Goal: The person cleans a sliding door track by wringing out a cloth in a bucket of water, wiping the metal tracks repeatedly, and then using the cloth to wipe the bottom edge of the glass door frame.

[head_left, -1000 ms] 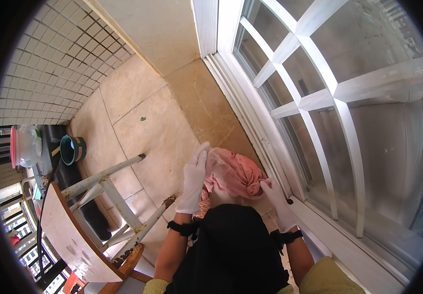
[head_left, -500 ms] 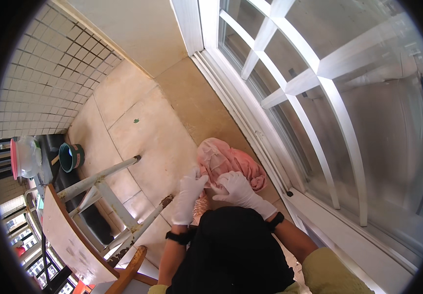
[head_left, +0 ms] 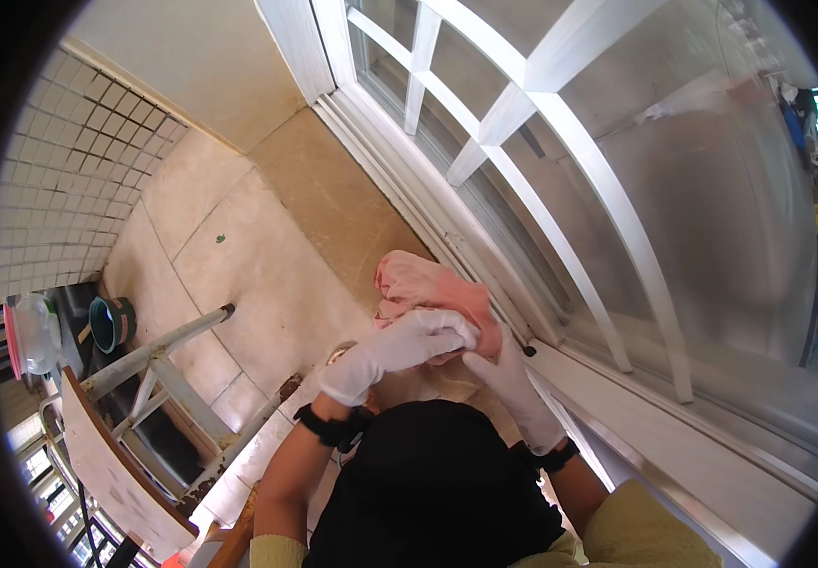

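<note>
A bunched pink cloth (head_left: 435, 289) is gathered between my hands, in front of my body. White gloves cover both hands. My left hand (head_left: 400, 348) lies across the near side of the cloth, its fingers curled over a fold. Close beside it on the right, my right hand (head_left: 513, 386) grips the cloth's right part, with pink fabric coming out past the fingers. The hands nearly meet, and some fingertips are hidden in the folds.
A white sliding door (head_left: 542, 95) with glass panes runs along the right, above its floor track (head_left: 400, 194). To the left stand a chair (head_left: 111, 454) with rusty metal legs and a dark green pot (head_left: 112, 324). A small green scrap (head_left: 221, 239) lies on the tiled floor.
The cloth, spread loosely before, is now more compactly bunched. My left hand has moved right and across onto it, and my right hand has shifted to its right side. The view has turned slightly.
</note>
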{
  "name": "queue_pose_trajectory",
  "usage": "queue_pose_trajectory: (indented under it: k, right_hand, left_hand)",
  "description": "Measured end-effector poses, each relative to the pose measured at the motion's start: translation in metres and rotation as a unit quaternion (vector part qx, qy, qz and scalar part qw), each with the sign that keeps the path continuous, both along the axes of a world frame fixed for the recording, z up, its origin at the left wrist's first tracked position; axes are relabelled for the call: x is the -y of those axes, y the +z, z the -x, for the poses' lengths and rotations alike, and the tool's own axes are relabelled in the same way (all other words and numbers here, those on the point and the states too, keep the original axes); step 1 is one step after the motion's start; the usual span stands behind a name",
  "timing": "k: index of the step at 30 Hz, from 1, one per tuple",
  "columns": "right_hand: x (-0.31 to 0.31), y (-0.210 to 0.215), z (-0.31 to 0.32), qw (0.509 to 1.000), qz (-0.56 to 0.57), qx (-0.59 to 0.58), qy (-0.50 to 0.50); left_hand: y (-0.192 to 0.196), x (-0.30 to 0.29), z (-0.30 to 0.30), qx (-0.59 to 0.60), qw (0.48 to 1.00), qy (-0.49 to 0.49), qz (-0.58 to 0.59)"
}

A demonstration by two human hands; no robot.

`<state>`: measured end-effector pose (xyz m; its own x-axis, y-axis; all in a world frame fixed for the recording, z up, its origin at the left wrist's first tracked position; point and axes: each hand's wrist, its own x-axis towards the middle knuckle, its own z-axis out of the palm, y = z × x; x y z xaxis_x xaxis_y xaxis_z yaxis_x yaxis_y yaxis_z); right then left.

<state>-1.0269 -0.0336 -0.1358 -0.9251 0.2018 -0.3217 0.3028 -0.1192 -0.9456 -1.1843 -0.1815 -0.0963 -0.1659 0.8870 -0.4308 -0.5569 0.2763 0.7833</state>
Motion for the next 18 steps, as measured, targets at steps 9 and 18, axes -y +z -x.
queue_pose_trajectory:
  k: [9, 18]
  right_hand:
    - [0.013, -0.018, 0.003, 0.990, 0.036, 0.039, -0.130]
    - [0.000, -0.033, 0.032, 0.949, 0.030, 0.282, -0.139]
  left_hand:
    - [-0.058, -0.012, -0.027, -0.238, 0.947, 0.213, 0.014]
    - [-0.092, 0.025, 0.009, -0.617, 0.742, 0.180, 0.190]
